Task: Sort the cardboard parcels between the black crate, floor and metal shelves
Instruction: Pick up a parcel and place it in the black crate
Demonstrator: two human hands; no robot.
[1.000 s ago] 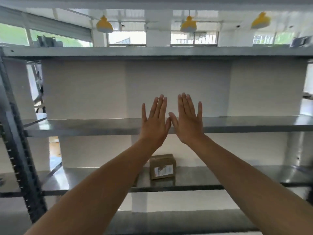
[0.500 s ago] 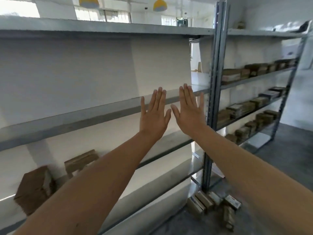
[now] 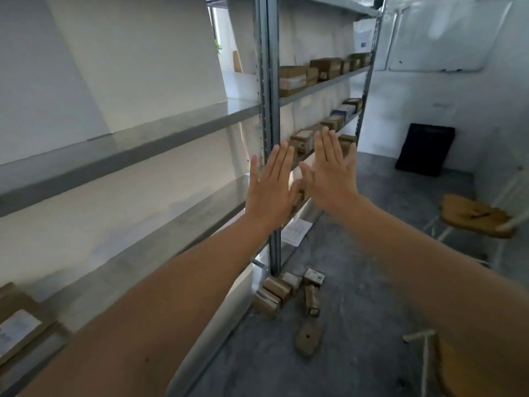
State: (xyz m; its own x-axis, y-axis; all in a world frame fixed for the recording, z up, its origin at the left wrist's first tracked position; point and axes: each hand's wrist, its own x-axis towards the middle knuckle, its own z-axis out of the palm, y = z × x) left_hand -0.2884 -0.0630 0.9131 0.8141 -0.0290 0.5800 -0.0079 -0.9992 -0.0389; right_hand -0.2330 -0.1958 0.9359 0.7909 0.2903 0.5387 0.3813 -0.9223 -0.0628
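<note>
My left hand (image 3: 270,187) and my right hand (image 3: 330,170) are raised side by side in front of me, fingers straight, backs toward me, holding nothing. Behind them stand the metal shelves (image 3: 183,130). Several cardboard parcels (image 3: 296,77) line the far bay's shelves. A small heap of parcels (image 3: 286,287) lies on the floor at the foot of the upright post. One labelled parcel (image 3: 20,330) sits on the near shelf at the lower left. A black crate (image 3: 425,149) leans against the far wall.
The upright post (image 3: 269,124) divides the two shelf bays. A sheet of paper (image 3: 296,232) lies on the bottom shelf. Two wooden stools (image 3: 475,216) with white legs stand at the right. Grey concrete floor (image 3: 372,282) stretches toward the far wall.
My view has swung to the right and downward: the far bay, the floor parcels, the black crate and the stools came into sight. Both hands stayed raised and flat.
</note>
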